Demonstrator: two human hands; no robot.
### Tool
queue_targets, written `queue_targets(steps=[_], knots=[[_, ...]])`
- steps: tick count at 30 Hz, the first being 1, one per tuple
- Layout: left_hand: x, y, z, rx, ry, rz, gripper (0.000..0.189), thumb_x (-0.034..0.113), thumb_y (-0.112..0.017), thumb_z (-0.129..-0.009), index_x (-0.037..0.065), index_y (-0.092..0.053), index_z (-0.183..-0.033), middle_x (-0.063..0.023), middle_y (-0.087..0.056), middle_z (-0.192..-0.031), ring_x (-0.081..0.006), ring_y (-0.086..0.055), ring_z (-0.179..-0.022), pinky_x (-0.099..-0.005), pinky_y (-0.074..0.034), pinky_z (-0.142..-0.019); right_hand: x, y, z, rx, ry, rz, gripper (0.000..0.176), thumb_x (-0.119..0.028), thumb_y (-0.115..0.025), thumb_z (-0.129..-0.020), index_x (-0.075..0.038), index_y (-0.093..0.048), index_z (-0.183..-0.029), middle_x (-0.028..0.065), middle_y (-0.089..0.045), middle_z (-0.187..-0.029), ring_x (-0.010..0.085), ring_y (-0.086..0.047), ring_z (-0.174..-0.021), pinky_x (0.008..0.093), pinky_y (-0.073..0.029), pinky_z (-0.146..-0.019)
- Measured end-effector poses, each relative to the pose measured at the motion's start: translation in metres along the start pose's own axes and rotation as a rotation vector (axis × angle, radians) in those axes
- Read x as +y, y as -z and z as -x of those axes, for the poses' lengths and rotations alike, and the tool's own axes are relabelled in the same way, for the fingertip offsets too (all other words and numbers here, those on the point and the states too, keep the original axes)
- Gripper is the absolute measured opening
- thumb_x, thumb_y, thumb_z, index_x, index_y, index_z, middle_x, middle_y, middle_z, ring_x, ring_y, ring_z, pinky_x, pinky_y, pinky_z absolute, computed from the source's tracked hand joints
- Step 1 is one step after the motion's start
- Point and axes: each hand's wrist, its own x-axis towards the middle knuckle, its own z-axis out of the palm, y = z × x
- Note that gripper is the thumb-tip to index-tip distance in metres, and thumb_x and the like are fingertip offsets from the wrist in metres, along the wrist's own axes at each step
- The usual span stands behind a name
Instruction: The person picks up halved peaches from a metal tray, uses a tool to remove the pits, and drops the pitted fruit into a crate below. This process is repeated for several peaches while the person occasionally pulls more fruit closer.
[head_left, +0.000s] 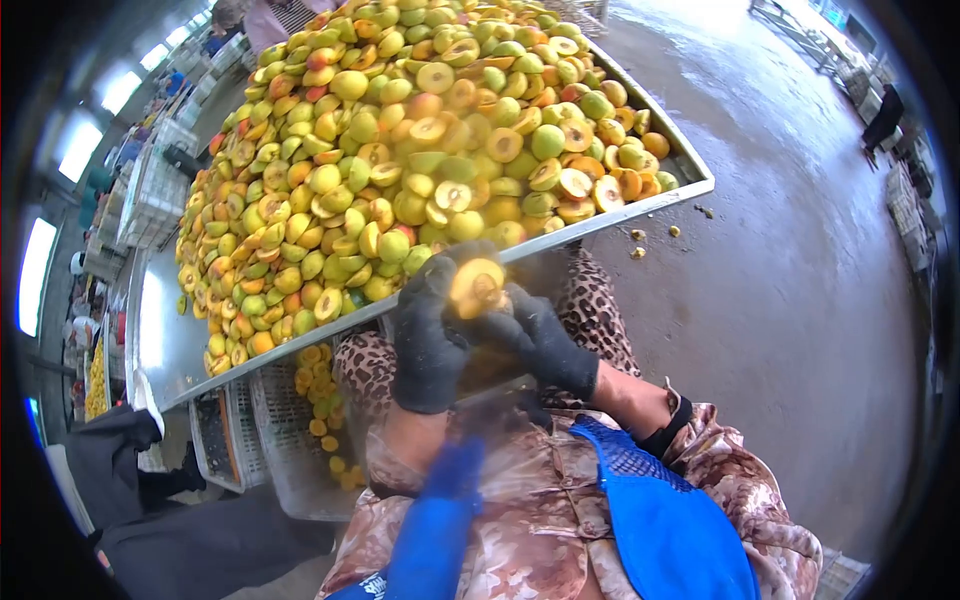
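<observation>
Just in front of the tray's near edge, my left hand (428,335), in a dark grey glove, is closed around a peach half (474,280). Its yellow cut face with a brownish centre is turned up toward me. My right hand (540,335), gloved the same way, is closed against the lower right of the fruit. Whatever its fingers grip is hidden. Beyond both hands, a large heap of yellow-green peaches (340,180), many halved with brown centres showing, fills the metal tray (620,212). A blurry smear covers the middle of the view.
Below the tray's left part stands a plastic crate (290,440) with yellow peach halves (325,400) in it. A person in dark clothing (200,530) is at the lower left. Fruit scraps lie on the wet floor (740,300) at right. Stacked crates (158,190) stand at the far left.
</observation>
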Motion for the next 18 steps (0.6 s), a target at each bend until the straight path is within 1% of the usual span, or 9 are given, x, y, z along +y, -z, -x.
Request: queue_targets(steps=[1,4,5,6,7,11,12,14,18], knots=[[-0.010,0.003,-0.004,0.022,-0.065,-0.023,0.041,0.030,-0.044,-0.111,-0.005,-0.064,-0.120,-0.0189,-0.068,-0.122,-0.0293,-0.067,-0.110,-0.0408,-0.055,-0.098,-0.005,0.001,0.003,-0.015,-0.048,-0.049,0.035,-0.032,-0.063,-0.102,0.000,-0.063,-0.116,0.0151,-0.071,-0.097,0.0235,-0.068,-0.089,0.0398,-0.054,-0.080],[-0.013,-0.006,-0.007,-0.085,-0.614,-0.865,0.032,0.009,-0.070,-0.089,-0.001,-0.063,-0.119,-0.0128,-0.066,-0.112,-0.0227,-0.064,-0.104,-0.0363,-0.053,-0.095,-0.003,-0.006,0.013,0.082,-0.080,-0.073,0.033,-0.032,-0.063,-0.102,-0.002,-0.064,-0.117,0.0124,-0.070,-0.104,0.0224,-0.067,-0.097,0.0385,-0.054,-0.086],[-0.010,-0.016,-0.005,-0.118,-0.701,-0.890,0.042,0.012,-0.074,-0.085,-0.002,-0.061,-0.123,-0.0133,-0.065,-0.115,-0.0244,-0.063,-0.107,-0.0385,-0.053,-0.096,-0.022,0.000,0.015,0.103,0.160,-0.009,0.035,-0.033,-0.061,-0.103,-0.002,-0.063,-0.118,0.0139,-0.068,-0.111,0.0214,-0.065,-0.103,0.0386,-0.053,-0.090],[-0.019,-0.021,-0.008,-0.083,-0.620,-0.708,0.045,0.012,-0.074,-0.085,-0.002,-0.060,-0.124,-0.0138,-0.064,-0.116,-0.0261,-0.063,-0.110,-0.0400,-0.053,-0.096,-0.021,0.003,0.016,0.074,0.104,-0.047,0.038,-0.035,-0.059,-0.104,-0.001,-0.062,-0.122,0.0143,-0.068,-0.113,0.0221,-0.064,-0.105,0.0381,-0.052,-0.092],[-0.011,-0.042,-0.005,-0.158,-0.735,-0.712,0.034,0.010,-0.063,-0.093,-0.003,-0.059,-0.124,-0.0146,-0.064,-0.116,-0.0269,-0.062,-0.112,-0.0411,-0.052,-0.097,-0.021,0.007,0.018,0.047,0.047,-0.084,0.041,-0.036,-0.057,-0.105,-0.001,-0.061,-0.125,0.0147,-0.067,-0.114,0.0229,-0.063,-0.108,0.0377,-0.051,-0.094],[-0.012,-0.038,-0.049,-0.287,-0.186,-0.282,0.036,0.030,-0.045,-0.105,-0.001,-0.064,-0.110,-0.0127,-0.065,-0.103,-0.0266,-0.063,-0.105,-0.0403,-0.052,-0.093,-0.040,0.021,0.020,0.045,0.047,-0.232,0.039,-0.035,-0.056,-0.106,-0.003,-0.058,-0.128,0.0090,-0.063,-0.122,0.0182,-0.056,-0.113,0.0358,-0.045,-0.097],[-0.015,-0.064,-0.050,-0.292,-0.175,-0.279,0.036,0.030,-0.045,-0.105,-0.001,-0.064,-0.109,-0.0125,-0.065,-0.102,-0.0264,-0.063,-0.104,-0.0402,-0.053,-0.093,-0.044,0.021,0.020,0.055,0.021,-0.361,0.035,-0.034,-0.059,-0.105,-0.004,-0.058,-0.122,0.0063,-0.059,-0.119,0.0170,-0.053,-0.111,0.0350,-0.043,-0.093],[-0.018,-0.099,-0.048,-0.299,-0.182,-0.312,0.035,0.030,-0.045,-0.106,0.000,-0.063,-0.107,-0.0122,-0.065,-0.101,-0.0261,-0.063,-0.102,-0.0400,-0.053,-0.092,-0.009,0.011,0.012,0.180,0.094,-0.495,0.039,-0.040,-0.064,-0.102,-0.005,-0.067,-0.086,-0.0053,-0.061,-0.079,0.0070,-0.054,-0.072,0.0307,-0.046,-0.060],[-0.021,-0.151,-0.035,-0.342,-0.238,-0.393,0.034,0.031,-0.046,-0.106,0.001,-0.062,-0.104,-0.0114,-0.064,-0.097,-0.0255,-0.063,-0.098,-0.0396,-0.053,-0.089,-0.037,0.023,0.025,0.235,0.145,-0.396,0.039,-0.040,-0.061,-0.104,-0.005,-0.064,-0.087,-0.0050,-0.053,-0.077,0.0081,-0.047,-0.074,0.0317,-0.042,-0.062]])
